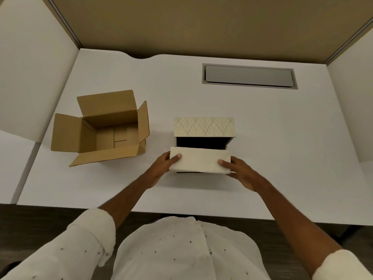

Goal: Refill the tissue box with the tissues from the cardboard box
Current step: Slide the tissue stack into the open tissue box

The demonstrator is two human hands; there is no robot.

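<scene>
A white stack of tissues is held level between both hands, right over the near half of the tissue box. My left hand grips its left end and my right hand grips its right end, thumbs on top. The tissue box stands at the middle of the desk with a dark open inside and its patterned cream lid tipped back. The brown cardboard box sits to the left with all flaps open; its inside looks bare.
The white desk has a grey cable hatch at the back right. Tan partition walls close off the back and white panels stand at both sides. The desk's front edge runs just before my body.
</scene>
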